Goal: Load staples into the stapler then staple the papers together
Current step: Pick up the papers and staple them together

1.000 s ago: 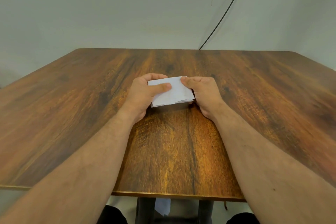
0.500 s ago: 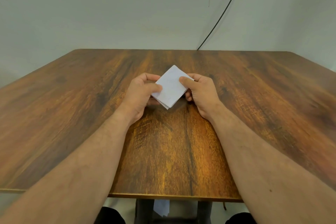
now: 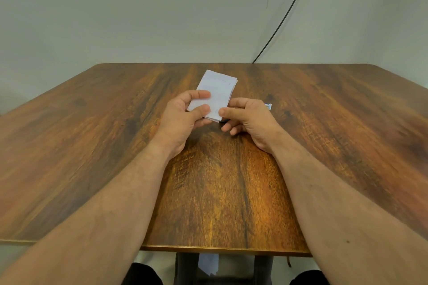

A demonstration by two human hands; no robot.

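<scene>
A small stack of white papers (image 3: 216,90) is held just above the middle of the wooden table (image 3: 92,146), its long side pointing away from me. My left hand (image 3: 183,118) pinches the stack's near left edge between thumb and fingers. My right hand (image 3: 247,118) touches the near right corner with its thumb, its other fingers curled below. A small white and blue object (image 3: 268,106) peeks out behind my right hand; I cannot tell what it is. No stapler is visible.
A black cable (image 3: 284,16) runs down the pale wall to the table's far edge. A scrap of white paper (image 3: 208,264) lies on the floor under the table's near edge, between my knees.
The paper stack has been turned from lying crosswise to pointing lengthwise away from me. Both hands shifted their hold to its near end.
</scene>
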